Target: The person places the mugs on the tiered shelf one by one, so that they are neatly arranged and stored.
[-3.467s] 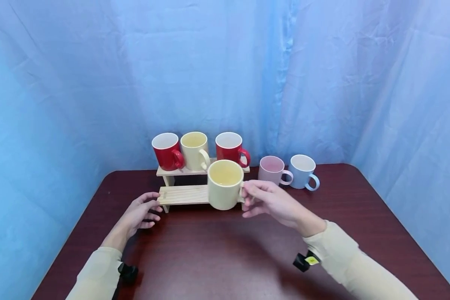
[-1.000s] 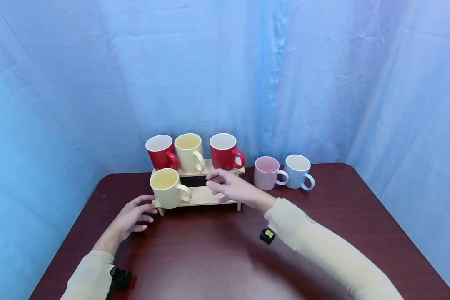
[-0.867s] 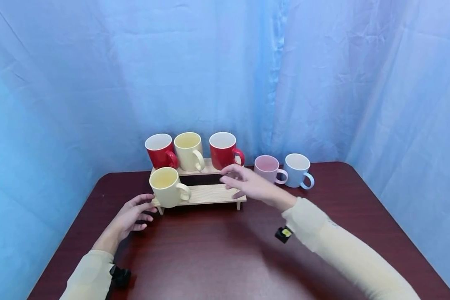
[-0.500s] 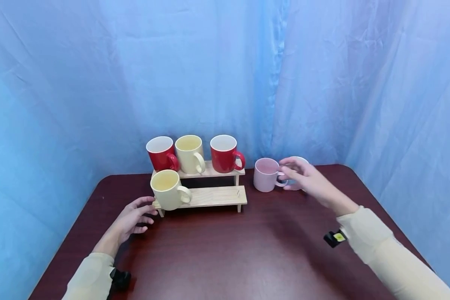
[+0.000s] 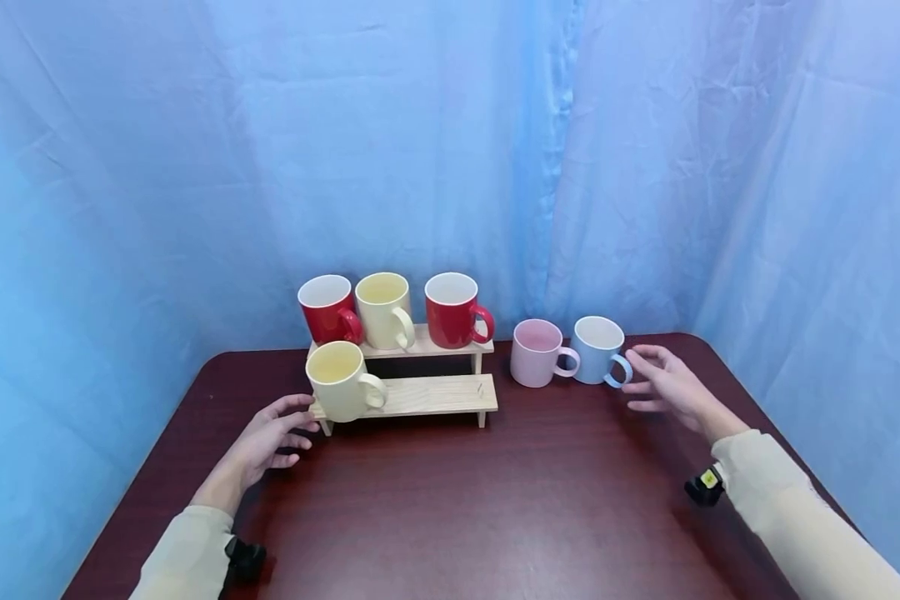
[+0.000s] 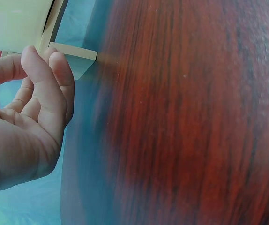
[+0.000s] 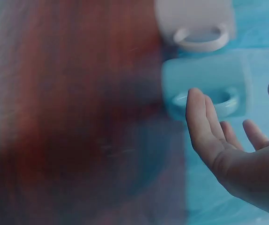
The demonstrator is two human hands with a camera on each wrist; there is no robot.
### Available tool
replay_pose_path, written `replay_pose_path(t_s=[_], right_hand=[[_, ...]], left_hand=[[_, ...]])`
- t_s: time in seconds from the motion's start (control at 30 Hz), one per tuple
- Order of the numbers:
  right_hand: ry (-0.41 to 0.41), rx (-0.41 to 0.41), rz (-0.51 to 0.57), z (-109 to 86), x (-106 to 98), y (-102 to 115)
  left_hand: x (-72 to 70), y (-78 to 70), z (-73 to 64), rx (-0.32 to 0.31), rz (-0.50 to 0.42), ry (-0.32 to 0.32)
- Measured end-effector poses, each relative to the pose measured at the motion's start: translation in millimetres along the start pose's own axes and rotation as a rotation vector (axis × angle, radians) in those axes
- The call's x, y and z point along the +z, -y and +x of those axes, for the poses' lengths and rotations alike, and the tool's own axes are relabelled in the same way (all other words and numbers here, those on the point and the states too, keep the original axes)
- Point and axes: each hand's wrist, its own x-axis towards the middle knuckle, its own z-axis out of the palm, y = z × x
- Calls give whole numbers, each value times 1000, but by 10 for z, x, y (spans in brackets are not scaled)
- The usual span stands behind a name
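My right hand (image 5: 667, 385) is at the handle of a light blue mug (image 5: 596, 354), fingers apart and nothing gripped. In the right wrist view its fingertips overlap the blue mug (image 7: 209, 77) near the handle. My left hand (image 5: 268, 436) stays at the left end of the two-tier wooden rack (image 5: 438, 393), its fingers loosely bent beside the lower board, as the left wrist view shows too. A pale yellow mug (image 5: 339, 387) stands at the left of that lower board, its handle to the right. A pink mug (image 5: 534, 362) stands on the table just left of the blue one.
Along the rack's upper board stand a red mug (image 5: 322, 317), a second pale yellow mug (image 5: 378, 321) and another red mug (image 5: 448, 321). The dark red-brown table (image 5: 450, 508) reaches back to blue curtains (image 5: 420, 150).
My right hand set the pale yellow mug on the lower board's left end, let go, and moved right past the pink mug to the blue mug's handle. My left hand stayed by the rack.
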Motion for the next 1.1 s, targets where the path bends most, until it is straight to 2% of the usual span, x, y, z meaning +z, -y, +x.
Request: replay_pose_path(t_s=[0.13,0.23,0.47,0.63,0.8,0.9,1.1], right_hand=[[29,47,-2,71,-7,-196],[56,56,-10,99,9,-256],[69,48,21,171,83,-265],[77,41,66,186,43,-234],[91,48,61,185,0,-208],[106,52,70,203,15,-212],[104,55,70,213,53,-243]], left_hand=[[5,12,11,-3,-5,-1],[14,17,6,-7,-6,-6],[-7,12,-10,-12,3,-17],[18,13,34,-3,-14,-6],[32,31,65,-6,-22,4],[12,36,66,-5,-17,-11],[-19,31,39,0,-15,0]])
